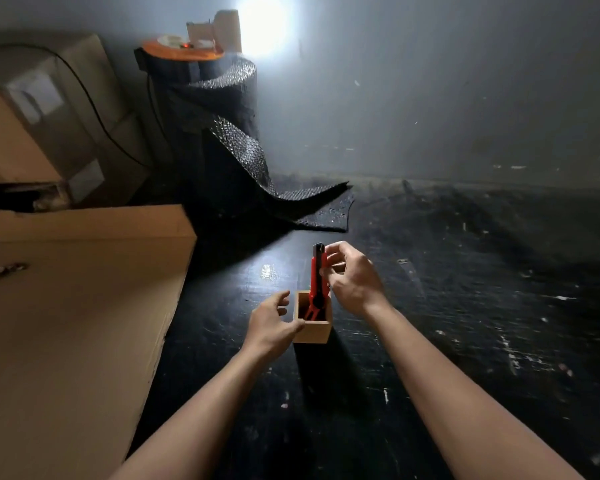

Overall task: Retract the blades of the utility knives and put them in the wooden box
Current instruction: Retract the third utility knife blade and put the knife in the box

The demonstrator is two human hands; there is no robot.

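At the frame's lower centre, the wooden box [311,326] stands on the black bench [447,306], the left hand [274,327] steadying its left wall with fingers loosely spread. The right hand [352,278] has its fingers clamped on a red utility knife [316,282], upright with its lower end inside the box. A cardboard box [70,306] crowds the left; bare bench lies open to the right.

Red utility knife [317,278] stands upright in open-topped wooden box [313,330]

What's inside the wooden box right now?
One red utility knife stands in the wooden box, lower end inside, top sticking out by the right hand. The box floor is hidden by its walls.
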